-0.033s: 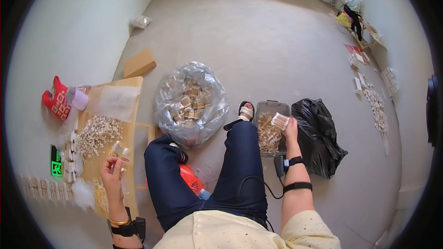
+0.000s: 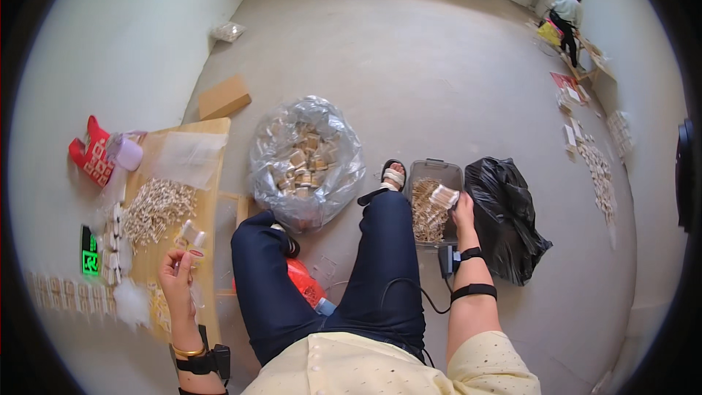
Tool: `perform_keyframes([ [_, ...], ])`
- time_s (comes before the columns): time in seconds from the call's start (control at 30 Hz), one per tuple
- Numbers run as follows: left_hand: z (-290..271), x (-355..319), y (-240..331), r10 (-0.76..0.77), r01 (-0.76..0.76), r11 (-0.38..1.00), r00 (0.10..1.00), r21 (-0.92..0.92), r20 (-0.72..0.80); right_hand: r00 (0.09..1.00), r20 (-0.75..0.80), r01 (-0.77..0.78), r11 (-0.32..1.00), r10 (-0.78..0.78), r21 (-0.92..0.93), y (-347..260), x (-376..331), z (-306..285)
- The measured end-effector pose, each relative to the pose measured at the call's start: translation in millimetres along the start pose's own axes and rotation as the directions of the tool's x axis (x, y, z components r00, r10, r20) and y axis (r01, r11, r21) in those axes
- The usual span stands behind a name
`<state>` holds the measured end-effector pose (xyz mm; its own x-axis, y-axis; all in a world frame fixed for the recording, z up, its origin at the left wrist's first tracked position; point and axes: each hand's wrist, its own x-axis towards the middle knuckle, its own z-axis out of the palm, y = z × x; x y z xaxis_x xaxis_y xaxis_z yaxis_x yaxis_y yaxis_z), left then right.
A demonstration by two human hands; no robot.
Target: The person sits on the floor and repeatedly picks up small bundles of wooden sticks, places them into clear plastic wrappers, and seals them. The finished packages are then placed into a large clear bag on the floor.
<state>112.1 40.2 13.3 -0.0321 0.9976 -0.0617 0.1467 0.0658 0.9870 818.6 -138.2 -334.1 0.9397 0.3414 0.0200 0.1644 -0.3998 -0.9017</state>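
Observation:
My right hand (image 2: 463, 212) is closed around a bundle of cotton swabs (image 2: 443, 196), pale tips at both ends. It is over a grey plastic bin (image 2: 436, 169) holding loose wooden-stick swabs (image 2: 428, 221). Pinched in my left hand (image 2: 175, 269) is a small clear label (image 2: 196, 253) with a reddish oval mark. Just beyond those fingers, a second swab bundle (image 2: 192, 233) rests at the wooden table (image 2: 207, 197). A heap of loose swabs (image 2: 162, 208) covers part of that table.
A clear bag (image 2: 340, 175) full of swab bundles stands ahead of my knees. Right of the bin lies a black plastic bag (image 2: 504, 212). A cardboard box (image 2: 224, 97) is beyond the table. One person (image 2: 566, 14) works at the far right.
My right hand has come down slightly with the swab bundle. The label at my left fingertips now faces up more plainly. The whole view has shifted a little.

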Motion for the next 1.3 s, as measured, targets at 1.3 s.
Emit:
perform_keyframes([
  [1.3,-217.6,-113.0,-123.6,0.106,0.218,0.951,0.441,0.221,-0.891,-0.398,0.9,0.382,0.861,-0.175,0.337,-402.7,-671.8,294.3],
])
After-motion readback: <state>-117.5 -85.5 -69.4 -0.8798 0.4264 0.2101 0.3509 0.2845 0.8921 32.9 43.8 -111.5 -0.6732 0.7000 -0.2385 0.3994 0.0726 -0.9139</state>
